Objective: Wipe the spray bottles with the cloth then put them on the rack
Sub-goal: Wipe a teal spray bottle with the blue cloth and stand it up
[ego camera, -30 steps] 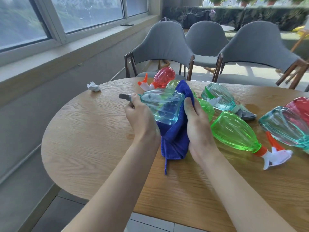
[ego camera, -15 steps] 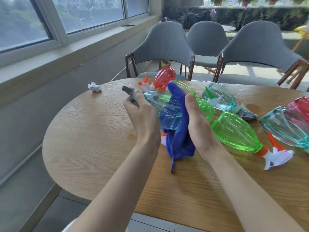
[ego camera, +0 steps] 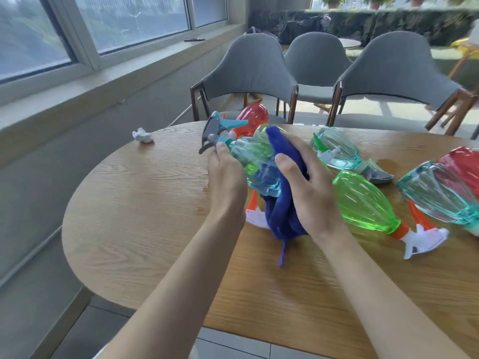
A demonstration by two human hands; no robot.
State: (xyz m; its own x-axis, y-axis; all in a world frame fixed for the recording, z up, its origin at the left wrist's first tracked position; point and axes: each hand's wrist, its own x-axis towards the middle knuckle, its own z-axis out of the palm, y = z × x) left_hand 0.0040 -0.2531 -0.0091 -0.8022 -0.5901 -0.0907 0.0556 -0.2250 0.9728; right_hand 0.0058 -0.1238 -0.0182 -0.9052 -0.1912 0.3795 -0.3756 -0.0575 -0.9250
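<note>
1. Far left, on the wooden table point(ego camera: 129, 216): a crumpled white paper point(ego camera: 142, 135), well apart from the rest.

2. Left hand point(ego camera: 225, 182): fingers curled round the neck of the held teal bottle point(ego camera: 259, 167), which is raised off the table and tilted, its grey and teal trigger head point(ego camera: 220, 130) pointing up and left. Only the thumb tip shows; the other fingertips are hidden behind the bottle.

3. Behind it: a red bottle point(ego camera: 252, 116), largely covered by the trigger head.

4. Blue cloth point(ego camera: 282, 203): wrapped over the lower body of the held teal bottle, its tail hanging to the table. It hides most of a green bottle behind point(ego camera: 261, 130) and part of a white and orange sprayer point(ego camera: 255, 213) below the hands.

5. Right hand point(ego camera: 308, 187): clamped on the blue cloth, thumb lying across it, fingertips out of sight.

6. Lying on the table to the right: a teal bottle with grey trigger point(ego camera: 339, 151); a green bottle with white sprayer point(ego camera: 363, 200); a large teal bottle point(ego camera: 438, 193), base cut off by the frame; a second red bottle point(ego camera: 464, 164), mostly cut off.
</note>
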